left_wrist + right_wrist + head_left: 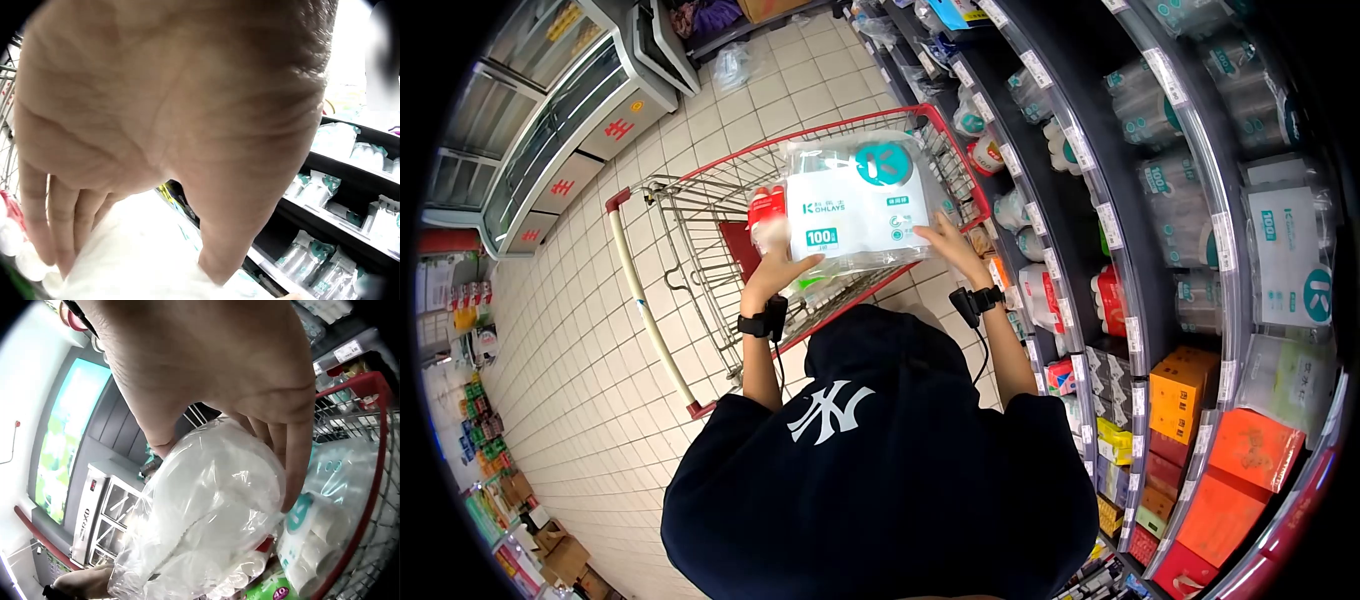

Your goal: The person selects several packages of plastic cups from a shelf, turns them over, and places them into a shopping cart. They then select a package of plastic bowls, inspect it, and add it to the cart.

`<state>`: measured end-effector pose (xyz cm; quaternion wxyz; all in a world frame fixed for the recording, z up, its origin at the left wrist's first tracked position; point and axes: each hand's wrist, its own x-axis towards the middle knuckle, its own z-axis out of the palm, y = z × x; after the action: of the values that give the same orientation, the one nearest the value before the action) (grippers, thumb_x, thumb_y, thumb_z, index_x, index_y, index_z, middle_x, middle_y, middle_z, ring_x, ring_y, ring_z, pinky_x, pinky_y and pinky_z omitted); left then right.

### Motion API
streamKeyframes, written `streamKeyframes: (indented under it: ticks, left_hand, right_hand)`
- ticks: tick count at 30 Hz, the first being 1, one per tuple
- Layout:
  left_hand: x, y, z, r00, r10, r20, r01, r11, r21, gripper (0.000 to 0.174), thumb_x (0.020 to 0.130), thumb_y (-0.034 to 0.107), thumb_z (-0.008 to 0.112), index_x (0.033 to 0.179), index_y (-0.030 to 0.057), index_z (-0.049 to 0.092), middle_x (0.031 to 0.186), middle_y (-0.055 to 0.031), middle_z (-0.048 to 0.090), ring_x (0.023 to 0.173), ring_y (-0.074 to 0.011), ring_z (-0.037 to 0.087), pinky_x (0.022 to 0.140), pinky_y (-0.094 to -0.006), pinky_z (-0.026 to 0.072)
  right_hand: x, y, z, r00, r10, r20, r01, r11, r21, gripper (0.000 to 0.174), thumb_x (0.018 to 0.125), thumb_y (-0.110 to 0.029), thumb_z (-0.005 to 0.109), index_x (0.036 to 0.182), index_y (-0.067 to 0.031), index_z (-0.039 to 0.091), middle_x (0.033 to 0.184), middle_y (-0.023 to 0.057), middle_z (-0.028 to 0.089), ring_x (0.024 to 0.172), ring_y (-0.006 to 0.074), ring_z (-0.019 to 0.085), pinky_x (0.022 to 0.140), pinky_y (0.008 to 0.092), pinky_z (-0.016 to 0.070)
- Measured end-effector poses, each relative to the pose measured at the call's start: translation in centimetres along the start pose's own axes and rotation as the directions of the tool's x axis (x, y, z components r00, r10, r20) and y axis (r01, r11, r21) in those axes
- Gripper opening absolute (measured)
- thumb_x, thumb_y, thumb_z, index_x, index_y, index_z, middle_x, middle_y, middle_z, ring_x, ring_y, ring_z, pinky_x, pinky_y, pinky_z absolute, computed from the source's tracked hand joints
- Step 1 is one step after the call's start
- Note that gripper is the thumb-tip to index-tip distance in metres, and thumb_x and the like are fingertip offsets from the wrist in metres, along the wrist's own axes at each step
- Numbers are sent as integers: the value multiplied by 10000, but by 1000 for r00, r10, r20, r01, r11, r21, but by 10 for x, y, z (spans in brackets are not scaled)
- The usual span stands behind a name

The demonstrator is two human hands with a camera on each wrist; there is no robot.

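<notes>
Both hands hold a clear-wrapped pack of disposable bowls (855, 205) with a white label reading 100, over the shopping cart. My left hand (778, 278) grips its near left end; in the left wrist view, the thumb and fingers of that hand (162, 106) straddle the bright white pack (137, 250). At the right end is my right hand (950, 245). The right wrist view shows this hand (231, 369) with thumb and fingers spread around the round, wrapped end of the pack (219, 481).
The cart has a red rim (962, 155) and pale handle (650, 315). Inside are a red-topped pack (767, 208), a cup pack (312, 544) and a green pack (272, 587). Stocked shelves (1135, 330) run along the right; glass-fronted freezers (570, 170) stand at far left.
</notes>
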<state>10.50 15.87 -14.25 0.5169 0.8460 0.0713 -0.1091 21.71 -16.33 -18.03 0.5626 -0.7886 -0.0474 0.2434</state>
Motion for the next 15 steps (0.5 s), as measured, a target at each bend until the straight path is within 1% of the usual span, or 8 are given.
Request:
streamKeyframes:
  ticks: [2, 4, 5, 6, 8, 9, 13, 15]
  left_hand:
    - [-3, -21, -1, 999, -41, -12, 41, 999, 6, 580, 770, 332, 731, 1159, -54, 543, 1015, -151, 650, 913, -199, 611, 813, -314, 467]
    - [-6, -42, -5, 964, -205, 168, 206, 978, 13, 511, 778, 307, 720, 1111, -56, 583, 985, -142, 663, 892, -191, 620, 820, -316, 469]
    - [-5, -86, 5, 952, -241, 190, 249, 968, -19, 455, 779, 287, 716, 1074, -46, 615, 974, -131, 673, 879, -184, 627, 825, -311, 470]
    - [-12, -100, 8, 952, -241, 191, 257, 965, -61, 595, 708, 369, 759, 1064, -80, 598, 951, -187, 667, 843, -237, 643, 762, -342, 492]
    - [-24, -119, 10, 921, -297, 251, 298, 954, 36, 559, 714, 355, 754, 1077, -46, 612, 946, -178, 670, 830, -239, 643, 757, -338, 493]
    - [-35, -79, 2, 905, -306, 296, 322, 947, -7, 491, 762, 300, 723, 1116, -21, 608, 1020, -132, 666, 951, -197, 610, 867, -315, 449]
    - [-50, -91, -5, 878, -392, 273, 406, 914, 4, 478, 749, 298, 726, 1078, -30, 615, 951, -124, 672, 872, -207, 624, 790, -315, 473]
    - [-54, -112, -6, 904, -378, 199, 387, 922, -6, 485, 722, 307, 741, 1047, -31, 617, 895, -135, 670, 811, -216, 632, 740, -332, 485]
  right_hand:
    - [10, 23, 11, 987, 18, 160, -25, 999, 43, 873, 794, -435, 669, 1309, 172, 311, 1125, 265, 550, 1035, 277, 558, 864, 322, 443]
    - [17, 54, 27, 984, 55, 172, -55, 998, -4, 877, 788, -447, 666, 1302, 174, 321, 1130, 274, 544, 1040, 288, 551, 868, 327, 439]
    - [21, 60, 31, 981, 86, 176, -78, 995, -55, 882, 782, -459, 664, 1295, 176, 332, 1134, 282, 539, 1044, 299, 543, 872, 331, 434]
    - [20, 57, 35, 981, 83, 176, -73, 996, -58, 882, 782, -459, 664, 1295, 176, 332, 1134, 282, 539, 1044, 299, 543, 872, 331, 434]
    - [10, 43, 44, 970, 151, 193, -115, 976, -184, 826, 768, -487, 662, 1231, 152, 421, 1090, 264, 570, 980, 306, 566, 835, 336, 447]
    - [9, 34, 44, 943, 175, 282, -100, 960, -260, 755, 766, -509, 654, 1161, 115, 494, 1027, 231, 604, 916, 287, 587, 786, 336, 460]
    - [11, 34, 66, 906, 231, 356, -125, 947, -297, 688, 777, -480, 659, 1137, 90, 520, 983, 209, 623, 881, 267, 602, 756, 333, 468]
    - [10, 28, 75, 896, 161, 413, -138, 987, -85, 684, 804, -418, 665, 1256, 57, 468, 1004, 162, 607, 883, 167, 574, 753, 283, 459]
